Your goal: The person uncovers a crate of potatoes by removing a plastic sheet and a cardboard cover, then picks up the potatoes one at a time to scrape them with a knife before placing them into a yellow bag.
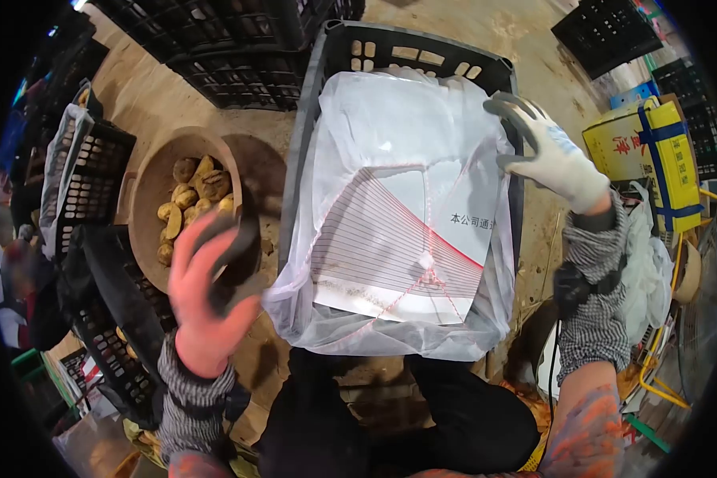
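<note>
Bag (374,119), translucent white, lines dark crate (422,36).

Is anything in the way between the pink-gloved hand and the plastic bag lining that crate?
Nothing visible. The left hand hovers open just beside the plastic bag's left edge, with only air between. The basin of roots lies behind it, off to the side. The right hand holds the bag at the crate rim.

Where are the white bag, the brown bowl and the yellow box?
white bag (374,119): head view, on its far inner wall.
brown bowl (147,191): head view, on its bare inner wall, left of the lumpy roots.
yellow box (611,147): head view, on its yellow face.
</note>
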A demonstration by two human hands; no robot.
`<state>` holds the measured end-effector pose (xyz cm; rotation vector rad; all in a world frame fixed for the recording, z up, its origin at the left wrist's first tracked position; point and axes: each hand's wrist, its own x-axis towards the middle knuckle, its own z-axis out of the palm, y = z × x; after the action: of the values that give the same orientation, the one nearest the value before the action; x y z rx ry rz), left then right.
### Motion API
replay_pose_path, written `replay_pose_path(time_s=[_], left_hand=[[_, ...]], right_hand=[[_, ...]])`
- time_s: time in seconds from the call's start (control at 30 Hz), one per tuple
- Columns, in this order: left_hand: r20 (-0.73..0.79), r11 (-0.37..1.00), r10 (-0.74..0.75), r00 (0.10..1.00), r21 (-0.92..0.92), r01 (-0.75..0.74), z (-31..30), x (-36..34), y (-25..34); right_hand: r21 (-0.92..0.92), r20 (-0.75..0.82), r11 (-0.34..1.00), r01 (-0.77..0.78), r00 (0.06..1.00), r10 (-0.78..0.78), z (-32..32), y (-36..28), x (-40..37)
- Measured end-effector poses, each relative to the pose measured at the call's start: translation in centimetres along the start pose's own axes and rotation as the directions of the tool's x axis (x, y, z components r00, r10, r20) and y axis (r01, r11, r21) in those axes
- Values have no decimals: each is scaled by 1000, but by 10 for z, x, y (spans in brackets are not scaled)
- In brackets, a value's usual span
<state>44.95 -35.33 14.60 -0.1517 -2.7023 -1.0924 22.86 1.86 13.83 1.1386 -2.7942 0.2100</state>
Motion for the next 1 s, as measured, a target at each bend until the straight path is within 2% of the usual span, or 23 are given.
replay_pose_path(time_s=[0.03, 0.07, 0.1, 0.17, 0.2, 0.23, 0.27, 0.3, 0.33, 0.4, 0.43, 0.47, 0.5, 0.53, 0.6, 0.67, 0.73, 0.8, 0.87, 0.9, 0.93, 0.97, 1.0], left_hand=[[67, 983, 64, 996, 167, -75, 11, 27, 7], [162, 933, 107, 981, 324, -155, 28, 47, 7], [243, 876, 98, 965, 440, -199, 47, 61, 4], [306, 763, 124, 944, 579, -288, 83, 77, -12], [306, 759, 120, 944, 585, -286, 93, 78, -18], [326, 785, 86, 941, 559, -266, 101, 81, -22], [347, 809, 55, 936, 534, -245, 106, 83, -25], [270, 875, 77, 960, 443, -195, 109, 82, -24], [275, 872, 75, 959, 448, -197, 110, 80, -25], [141, 997, 38, 989, 61, -47, 110, 76, -29], [18, 999, 44, 999, 1, -44, 113, 71, -30], [16, 999, 42, 999, 5, -42, 110, 68, -30], [71, 1000, 25, 997, -1, -25, 107, 64, -29], [129, 1000, 10, 992, -9, -9, 105, 60, -29], [92, 998, 54, 994, -27, -51, 103, 56, -31], [259, 984, 151, 954, 50, -169, 96, 54, -31], [166, 971, 220, 961, 55, -232, 97, 52, -25], [242, 974, 224, 944, -32, -223, 95, 52, -19], [201, 956, 285, 937, -128, -263, 95, 48, -7], [184, 948, 304, 935, -156, -277, 92, 46, 0], [162, 937, 327, 931, -183, -298, 89, 46, 7], [259, 939, 335, 906, -173, -298, 80, 47, 12], [264, 936, 342, 902, -174, -305, 74, 41, 23]], right_hand=[[398, 86, 913, -85, 995, 55, -22, -11, 2], [719, 192, 670, -185, 979, 64, -32, -20, 5], [722, 187, 671, -171, 981, 49, -26, -27, 10], [803, -92, 581, 131, 991, -96, -9, -49, 23], [480, 14, 864, 153, 983, -182, -8, -70, 32], [326, 1, 907, 267, 959, -283, 14, -81, 39], [153, 47, 962, 225, 971, -235, 43, -97, 47], [82, 36, 966, 246, 968, -250, 65, -105, 59], [40, 74, 973, 229, 970, -231, 89, -108, 74], [4, 109, 977, 212, 971, -211, 101, -114, 97], [16, 236, 982, 188, 954, -186, 96, -116, 106], [22, 360, 986, 163, 919, -160, 90, -117, 112], [-125, 427, 969, 213, 893, -141, 85, -118, 113], [-124, 431, 969, 212, 892, -140, 92, -109, 101], [-6, 25, 921, 389, 921, -388, 109, -84, 63], [302, 276, 937, 174, 925, -261, 56, -105, 27], [351, -125, 851, 391, 920, -372, 43, -96, -29], [269, 271, 943, 196, 924, -269, 2, -79, -47], [262, 143, 943, 203, 959, -246, -33, -80, -69], [278, 243, 929, 244, 918, -314, -48, -79, -76], [250, 253, 944, 218, 926, -281, -56, -86, -83], [300, 256, 926, 229, 916, -309, -59, -85, -89], [355, 259, 905, 236, 905, -337, -60, -82, -95]])
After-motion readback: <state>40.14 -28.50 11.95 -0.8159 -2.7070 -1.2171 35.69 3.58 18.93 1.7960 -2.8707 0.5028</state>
